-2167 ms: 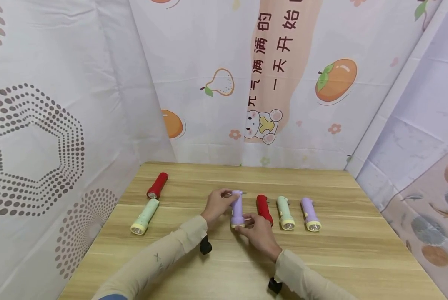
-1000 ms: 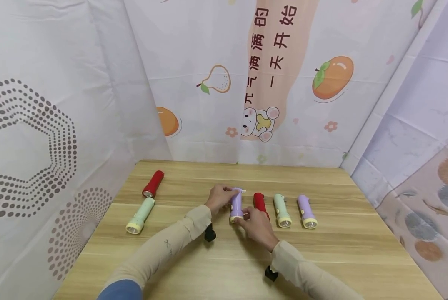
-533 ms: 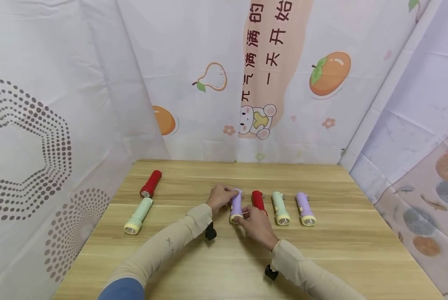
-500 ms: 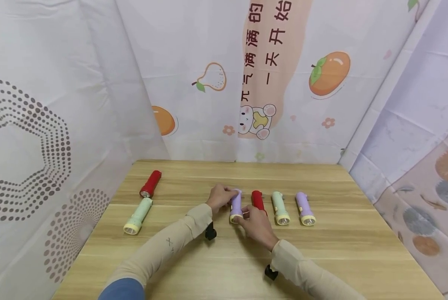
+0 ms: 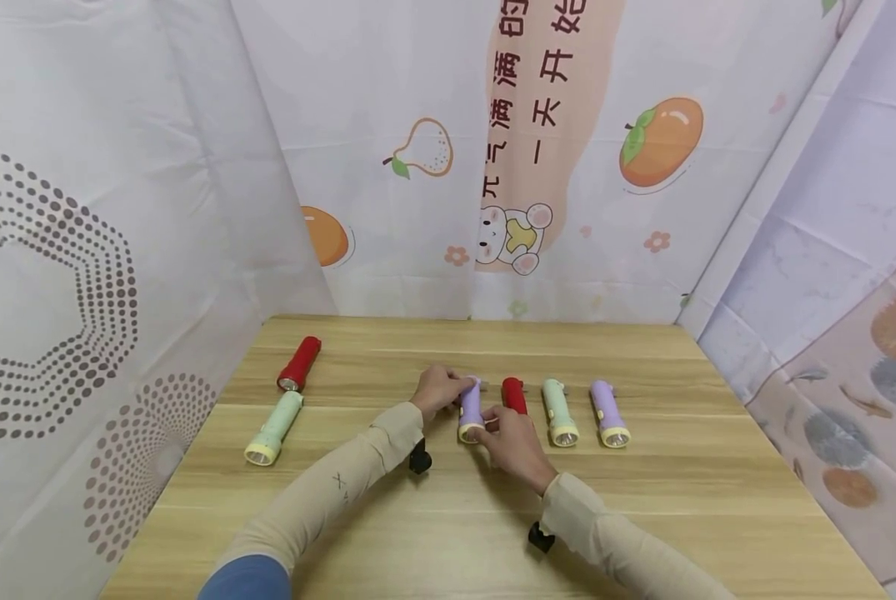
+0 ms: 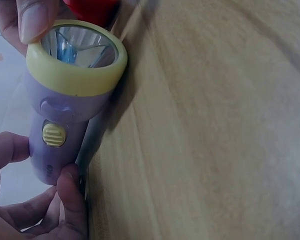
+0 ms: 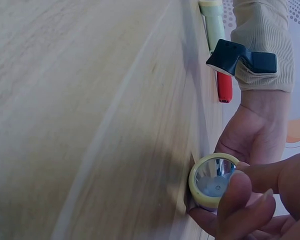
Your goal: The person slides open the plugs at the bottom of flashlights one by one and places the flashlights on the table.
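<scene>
A purple flashlight (image 5: 471, 402) with a yellow head ring lies at or just above the table between both hands, its lens turned toward me. My left hand (image 5: 434, 390) pinches its tail end between thumb and fingers. At the lens end, my right hand (image 5: 521, 446) holds the yellow ring (image 6: 75, 80) with thumb and fingertips. The yellow switch (image 6: 54, 135) shows in the left wrist view. Just right of it lies a red flashlight (image 5: 514, 393), its front partly hidden by my right hand. Beyond that are a mint-green flashlight (image 5: 558, 408) and a second purple one (image 5: 608, 408).
Toward the left of the wooden table (image 5: 387, 533), another red flashlight (image 5: 299, 362) lies behind another mint-green one (image 5: 275, 427). Printed cloth (image 5: 387, 167) hangs along the back and sides. Black wrist cameras (image 5: 420, 458) sit under both wrists.
The held purple flashlight has tipped and come down, so its lens now shows. Both hands have stayed on it. The head view has shifted slightly; the other flashlights lie as before.
</scene>
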Motion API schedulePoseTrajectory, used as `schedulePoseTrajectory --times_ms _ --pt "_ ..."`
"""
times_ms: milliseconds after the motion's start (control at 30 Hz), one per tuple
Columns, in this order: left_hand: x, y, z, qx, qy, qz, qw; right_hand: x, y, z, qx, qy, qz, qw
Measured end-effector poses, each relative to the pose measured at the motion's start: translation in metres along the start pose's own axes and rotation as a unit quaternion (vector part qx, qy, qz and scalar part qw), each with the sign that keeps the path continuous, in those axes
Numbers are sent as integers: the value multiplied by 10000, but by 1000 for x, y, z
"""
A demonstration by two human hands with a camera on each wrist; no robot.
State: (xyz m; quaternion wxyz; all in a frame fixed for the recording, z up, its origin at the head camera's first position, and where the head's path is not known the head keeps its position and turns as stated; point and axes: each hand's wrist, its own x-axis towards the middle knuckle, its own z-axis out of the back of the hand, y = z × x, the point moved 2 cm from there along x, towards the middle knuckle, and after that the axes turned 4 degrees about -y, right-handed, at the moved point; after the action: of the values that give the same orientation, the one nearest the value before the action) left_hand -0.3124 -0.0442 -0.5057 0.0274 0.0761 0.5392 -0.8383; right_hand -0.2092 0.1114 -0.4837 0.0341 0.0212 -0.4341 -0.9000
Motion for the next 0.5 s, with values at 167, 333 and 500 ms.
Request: schedulePoseTrajectory --times_ms 167,333,500 --pt "-1 0 1 15 33 -5 10000 2 -1 0 -34 4 -22 10000" --pt "0 0 1 -49 14 -30 10000 3 -2 1 55 89 -91 9999" --pt "-2 4 3 -105 75 -85 9999 1 -2 3 188 106 -45 9998"
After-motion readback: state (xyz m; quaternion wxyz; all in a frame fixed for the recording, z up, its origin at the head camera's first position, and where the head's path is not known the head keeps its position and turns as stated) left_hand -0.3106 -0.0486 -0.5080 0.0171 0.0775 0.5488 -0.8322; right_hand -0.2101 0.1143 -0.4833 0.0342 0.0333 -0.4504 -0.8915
